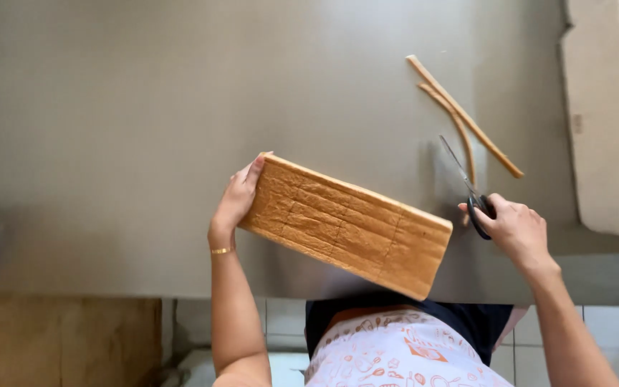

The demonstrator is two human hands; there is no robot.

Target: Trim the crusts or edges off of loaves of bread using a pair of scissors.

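Steel tabletop [109, 129] lay bare leftward as left hand [236, 204] gripped the bread slab [345, 226] overhanging its near edge; right hand [514, 229] closed around scissors [467, 190] (crust strips [467, 122] beyond)

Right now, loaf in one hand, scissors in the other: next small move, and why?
Probably bring the scissors over to the loaf's right end. The left hand grips the loaf at its far-left end, lifted and tilted above the steel table. The right hand holds the scissors beside two cut crust strips, apart from the loaf, whose visible sides all show brown crust.
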